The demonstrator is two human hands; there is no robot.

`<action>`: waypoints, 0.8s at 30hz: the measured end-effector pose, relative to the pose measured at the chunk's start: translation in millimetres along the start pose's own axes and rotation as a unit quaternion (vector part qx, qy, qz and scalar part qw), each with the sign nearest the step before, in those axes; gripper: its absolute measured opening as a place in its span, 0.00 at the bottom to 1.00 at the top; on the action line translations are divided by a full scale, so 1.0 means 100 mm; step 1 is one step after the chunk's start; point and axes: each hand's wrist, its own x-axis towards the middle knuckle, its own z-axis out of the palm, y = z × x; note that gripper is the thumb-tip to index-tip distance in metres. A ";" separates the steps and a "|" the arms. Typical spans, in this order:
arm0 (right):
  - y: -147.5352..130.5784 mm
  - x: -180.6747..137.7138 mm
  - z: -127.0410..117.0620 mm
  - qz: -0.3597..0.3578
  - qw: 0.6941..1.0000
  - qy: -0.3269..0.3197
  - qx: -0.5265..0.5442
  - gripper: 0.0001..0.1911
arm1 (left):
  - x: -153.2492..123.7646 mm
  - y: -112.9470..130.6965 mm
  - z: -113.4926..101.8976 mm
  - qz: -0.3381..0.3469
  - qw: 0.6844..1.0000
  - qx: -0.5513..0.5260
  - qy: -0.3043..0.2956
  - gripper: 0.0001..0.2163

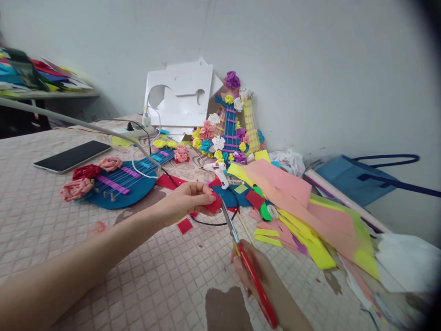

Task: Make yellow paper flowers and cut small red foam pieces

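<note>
My left hand (189, 197) pinches a small red foam piece (213, 205) above the quilted surface. My right hand (255, 273) grips red-handled scissors (246, 257), whose metal blades point up and reach the edge of the red piece. A loose red square scrap (185, 225) lies just below my left hand. A white glue gun (217, 171) rests a little beyond the red piece, its black cord looping under my left hand.
A blue foam guitar with pink roses (117, 181) lies at left, a phone (72, 156) behind it. A flower-covered guitar model (229, 126) leans on the wall. Pink and yellow foam sheets (310, 216) spread right, beside a blue bag (358, 179). A power strip (136, 130) sits behind.
</note>
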 end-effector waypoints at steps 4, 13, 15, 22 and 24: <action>0.00 -0.02 0.00 -0.005 1.000 -0.010 -0.014 0.11 | -0.01 0.01 0.01 -0.003 1.000 0.007 0.008 0.12; -0.01 -0.03 0.00 0.000 1.000 -0.004 -0.012 0.09 | 0.00 0.01 0.01 -0.004 1.000 0.009 0.008 0.11; 0.00 -0.03 0.00 0.000 1.000 0.002 -0.004 0.10 | 0.00 0.01 0.01 -0.002 1.000 0.012 0.008 0.11; 0.03 -0.03 0.00 -0.003 1.000 -0.010 0.011 0.12 | 0.00 0.00 -0.01 -0.005 1.000 0.021 0.017 0.12; 0.00 -0.04 -0.01 -0.004 1.000 -0.008 0.005 0.13 | 0.00 0.00 -0.01 -0.007 1.000 0.020 0.019 0.12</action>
